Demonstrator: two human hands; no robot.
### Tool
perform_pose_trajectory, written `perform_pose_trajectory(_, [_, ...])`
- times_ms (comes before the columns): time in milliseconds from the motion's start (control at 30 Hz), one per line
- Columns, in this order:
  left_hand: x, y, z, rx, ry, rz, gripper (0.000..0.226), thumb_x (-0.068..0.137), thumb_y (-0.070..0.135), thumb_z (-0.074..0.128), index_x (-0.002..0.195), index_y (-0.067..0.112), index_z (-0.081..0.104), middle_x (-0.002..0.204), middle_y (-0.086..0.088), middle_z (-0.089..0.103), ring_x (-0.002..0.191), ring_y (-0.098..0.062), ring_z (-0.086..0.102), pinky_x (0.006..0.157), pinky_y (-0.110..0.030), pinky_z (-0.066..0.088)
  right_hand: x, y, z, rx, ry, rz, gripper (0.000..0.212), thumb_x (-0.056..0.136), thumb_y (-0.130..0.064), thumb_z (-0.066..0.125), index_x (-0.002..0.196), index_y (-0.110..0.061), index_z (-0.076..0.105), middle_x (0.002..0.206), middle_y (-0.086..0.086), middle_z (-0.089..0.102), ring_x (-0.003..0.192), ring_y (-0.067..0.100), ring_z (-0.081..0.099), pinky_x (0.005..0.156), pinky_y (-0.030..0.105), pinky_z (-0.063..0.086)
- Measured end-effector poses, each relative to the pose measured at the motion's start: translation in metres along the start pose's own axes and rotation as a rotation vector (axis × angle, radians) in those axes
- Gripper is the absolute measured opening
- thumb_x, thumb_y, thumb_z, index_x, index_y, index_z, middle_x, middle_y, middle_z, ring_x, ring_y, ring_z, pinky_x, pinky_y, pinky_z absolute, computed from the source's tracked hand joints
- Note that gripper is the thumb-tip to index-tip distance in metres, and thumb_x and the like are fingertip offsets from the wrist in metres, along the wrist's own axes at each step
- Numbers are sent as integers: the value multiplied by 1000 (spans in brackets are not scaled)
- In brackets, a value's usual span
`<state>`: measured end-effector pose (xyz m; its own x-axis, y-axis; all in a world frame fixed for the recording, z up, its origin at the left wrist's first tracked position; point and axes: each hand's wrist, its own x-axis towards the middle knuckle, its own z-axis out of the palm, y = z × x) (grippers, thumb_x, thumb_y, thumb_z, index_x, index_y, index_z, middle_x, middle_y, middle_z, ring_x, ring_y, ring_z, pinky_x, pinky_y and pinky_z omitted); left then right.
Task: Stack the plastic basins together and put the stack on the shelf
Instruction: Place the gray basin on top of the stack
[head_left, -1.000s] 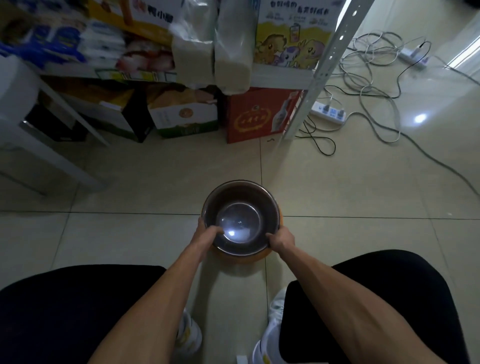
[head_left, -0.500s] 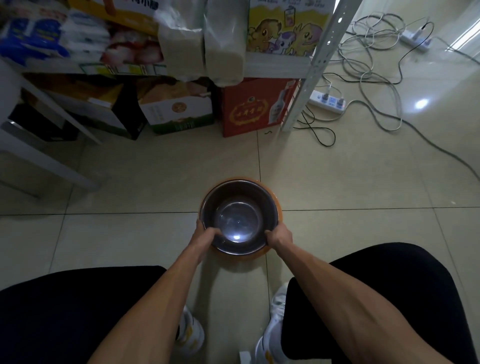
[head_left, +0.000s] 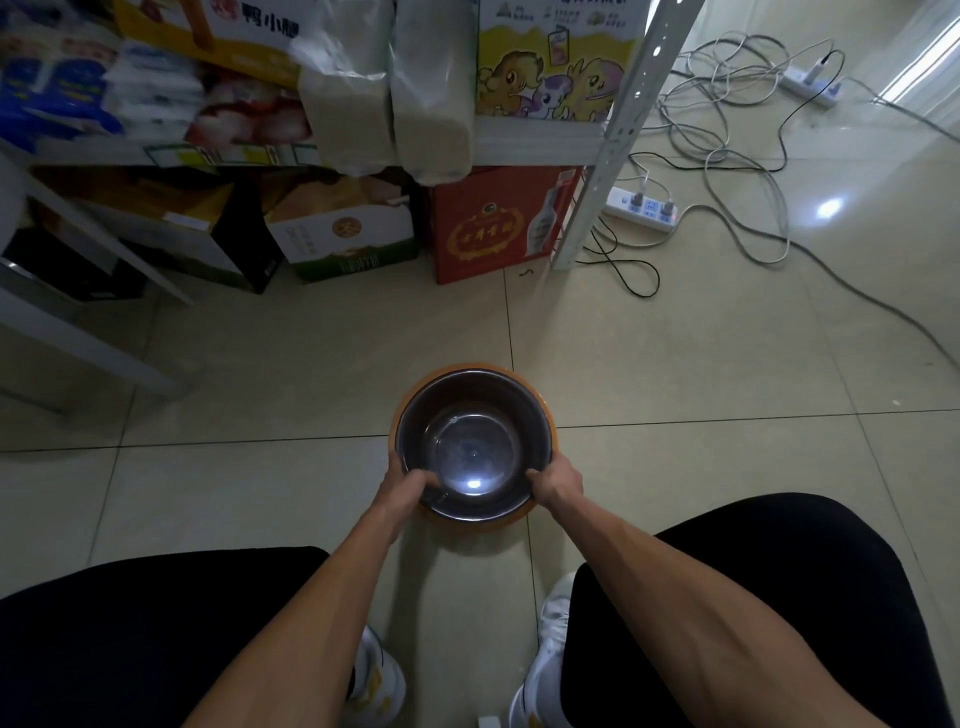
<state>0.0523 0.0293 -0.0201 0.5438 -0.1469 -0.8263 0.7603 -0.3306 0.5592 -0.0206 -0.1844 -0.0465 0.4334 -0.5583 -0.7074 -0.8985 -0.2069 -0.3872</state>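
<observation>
A dark shiny basin (head_left: 472, 441) is nested inside an orange basin (head_left: 551, 415), whose rim shows around it. The stack is low over the tiled floor in front of my knees. My left hand (head_left: 402, 486) grips the near left rim, thumb inside the dark basin. My right hand (head_left: 556, 483) grips the near right rim the same way. The white metal shelf (head_left: 524, 143) stands beyond, its lower board crowded with goods.
Cardboard boxes, including a red box (head_left: 493, 228), sit on the floor under the shelf. A white shelf post (head_left: 608, 150) rises at the right. Power strips (head_left: 644, 208) and tangled cables (head_left: 737, 156) lie on the floor to the right. A white frame (head_left: 78, 338) stands left.
The nested basins and both hands have shifted slightly forward towards the shelf. The orange rim shows more around the dark basin. Both grips are unchanged.
</observation>
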Motion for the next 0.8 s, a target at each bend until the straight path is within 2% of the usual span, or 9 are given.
perform_pose_trajectory(100, [2,0,0,11,24,14,97,69,5,64,154,33,28,135,-5,58,116,-27,56,74,-34,46,1,0,1,24,-8,-23,50,97,-19,64,146,-19,51,130,15,67,119,35,63,99,37,50])
perform_pose_trajectory(300, [3,6,-1,79,81,52,82,69,-6,54,145,26,44,119,-10,64,90,-19,57,61,-28,44,3,1,1,59,-15,-51,54,99,-17,63,151,-20,48,133,14,66,123,33,62,98,33,49])
perform_pose_trajectory(367, [6,6,0,128,76,34,71,71,-3,54,136,23,51,116,-11,64,91,-20,57,64,-30,46,5,3,4,63,-27,-33,53,99,-17,62,150,-21,47,132,14,65,122,33,62,100,37,51])
perform_pose_trajectory(467, [7,8,4,210,37,-25,40,73,0,54,111,12,60,113,-16,62,93,-23,56,74,-37,49,9,6,10,47,-58,34,53,101,-15,56,151,-19,38,133,16,60,121,35,62,100,45,55])
perform_pose_trajectory(533, [5,12,9,225,36,-37,23,76,1,54,98,10,56,110,-14,58,93,-24,54,83,-42,48,10,7,11,3,-75,90,56,101,-13,52,153,-15,31,124,16,58,113,35,64,91,43,59])
perform_pose_trajectory(600, [6,13,12,232,25,-33,32,81,1,53,109,16,51,116,-11,52,105,-26,52,91,-43,46,12,9,13,-30,-99,86,57,100,-12,51,153,-14,28,114,14,55,100,31,62,78,36,55])
perform_pose_trajectory(700, [9,11,14,234,59,-35,57,86,2,53,142,11,48,134,-14,51,121,-29,52,94,-39,46,19,15,20,-74,-104,43,64,95,-22,58,152,-20,30,123,16,63,103,32,64,85,41,57])
perform_pose_trajectory(733, [9,10,14,231,74,-43,50,87,1,53,136,11,53,131,-13,53,116,-28,55,89,-37,46,23,17,23,-79,-105,30,63,94,-25,60,151,-22,33,123,16,65,106,34,66,87,43,58])
perform_pose_trajectory(800, [12,8,13,234,97,-41,20,87,1,53,102,13,60,110,-11,59,89,-20,58,71,-32,44,28,21,28,-78,-122,14,57,92,-29,62,146,-26,41,121,13,67,106,33,68,85,41,58])
